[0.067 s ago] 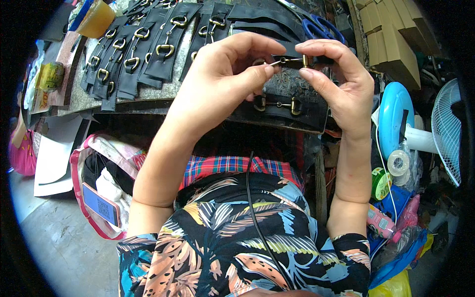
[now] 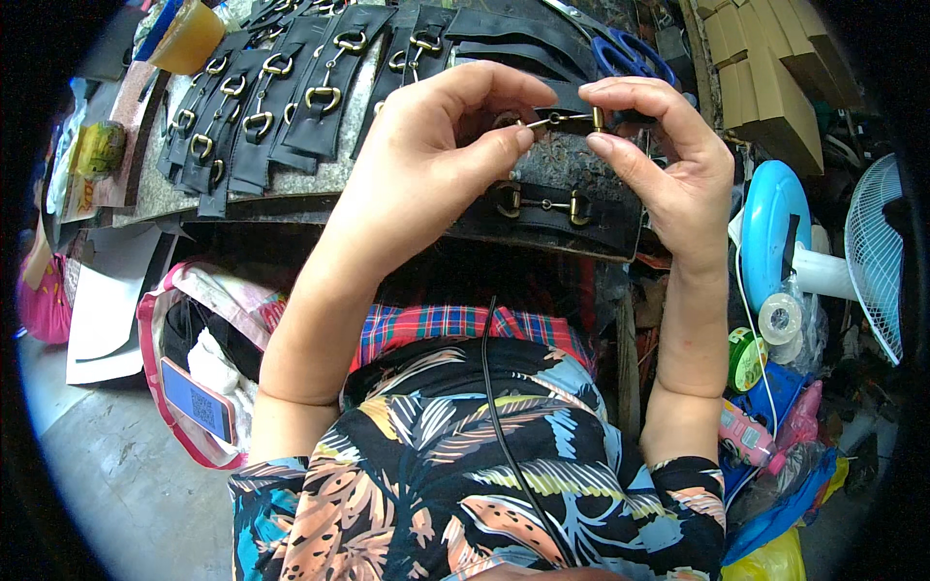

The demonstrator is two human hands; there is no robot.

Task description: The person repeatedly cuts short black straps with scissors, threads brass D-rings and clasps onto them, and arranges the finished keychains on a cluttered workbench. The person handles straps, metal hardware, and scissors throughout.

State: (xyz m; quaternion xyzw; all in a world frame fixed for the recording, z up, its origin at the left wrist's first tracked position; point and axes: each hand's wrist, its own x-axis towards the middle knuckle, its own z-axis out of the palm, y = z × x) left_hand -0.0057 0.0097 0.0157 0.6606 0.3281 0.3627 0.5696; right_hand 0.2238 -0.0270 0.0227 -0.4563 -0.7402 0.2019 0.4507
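Note:
Above the bench edge, a brass horsebit buckle [image 2: 598, 119] is stretched between my two hands, joined by a small link in its middle. My left hand [image 2: 436, 145] is closed round its left end, which the fingers mostly hide. My right hand [image 2: 668, 145] pinches the other end between thumb and index finger, with the upright brass part showing between the tips. Just below my hands, a black leather strap [image 2: 547, 221] lies at the bench's front edge with another horsebit fixed on it.
Several black leather straps with horsebits [image 2: 325, 97] lie at the left of the bench. Blue-handled scissors [image 2: 635, 56] are behind my right hand. Cardboard boxes [image 2: 770, 107] and a fan [image 2: 877, 257] stand at right. A phone [image 2: 199, 399] rests in a bag at lower left.

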